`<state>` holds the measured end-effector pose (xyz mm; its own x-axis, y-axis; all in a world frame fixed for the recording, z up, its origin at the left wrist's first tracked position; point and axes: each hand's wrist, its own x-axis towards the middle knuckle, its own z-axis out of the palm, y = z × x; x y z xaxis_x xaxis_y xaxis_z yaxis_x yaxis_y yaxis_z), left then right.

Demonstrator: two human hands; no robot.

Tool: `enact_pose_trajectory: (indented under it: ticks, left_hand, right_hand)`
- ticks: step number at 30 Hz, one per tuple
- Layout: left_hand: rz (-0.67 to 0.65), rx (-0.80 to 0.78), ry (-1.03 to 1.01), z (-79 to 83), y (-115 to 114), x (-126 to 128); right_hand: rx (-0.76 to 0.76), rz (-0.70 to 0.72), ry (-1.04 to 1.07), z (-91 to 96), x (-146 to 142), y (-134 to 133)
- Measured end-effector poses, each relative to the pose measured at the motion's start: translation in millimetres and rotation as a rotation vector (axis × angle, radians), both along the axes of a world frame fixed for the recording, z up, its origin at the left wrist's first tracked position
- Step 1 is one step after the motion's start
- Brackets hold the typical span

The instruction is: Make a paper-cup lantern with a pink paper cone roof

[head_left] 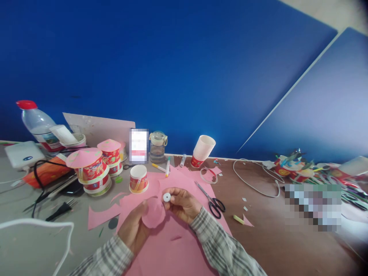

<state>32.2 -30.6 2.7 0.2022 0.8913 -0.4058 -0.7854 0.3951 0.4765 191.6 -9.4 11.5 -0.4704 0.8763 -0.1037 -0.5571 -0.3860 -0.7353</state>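
My left hand (135, 224) pinches a rounded piece of pink paper (154, 213) at its left edge, thumb on top. Close by on the right, the fingers of my right hand (182, 203) are closed on a small white round piece with a dark centre (166, 197); I cannot tell exactly what it is. Both hands are over large pink paper sheets (184, 249). Just beyond them a red-and-white paper cup (138, 179) stands upright. To the right of my right hand lie scissors (211, 201) with black handles, blades partly apart.
Stacked paper cups with pink cone tops (89, 165) stand at left, near a bottle (40, 124) and cables. A glass jar (157, 147), a lit phone (138, 146), markers (167, 167) and a leaning cup stack (202, 151) line the back. Tool-filled cups (283, 166) are far right.
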Motion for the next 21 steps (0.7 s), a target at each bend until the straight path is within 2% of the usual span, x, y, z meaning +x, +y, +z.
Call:
enact_pose_trajectory:
  ticks: [7, 16, 21]
  left_hand:
    - [0.027, -0.098, 0.003, 2.3, 3.3, -1.1]
    - [0.033, -0.072, -0.003, 8.1, 1.4, 0.9]
    - [0.036, -0.072, 0.009, 4.7, 1.6, -0.5]
  right_hand:
    - [0.006, -0.015, -0.016, -2.3, 1.7, 0.4]
    - [-0.002, -0.035, -0.035, 1.0, -2.8, -1.8]
    - [-0.004, -0.051, -0.046, 0.6, -4.0, -1.7]
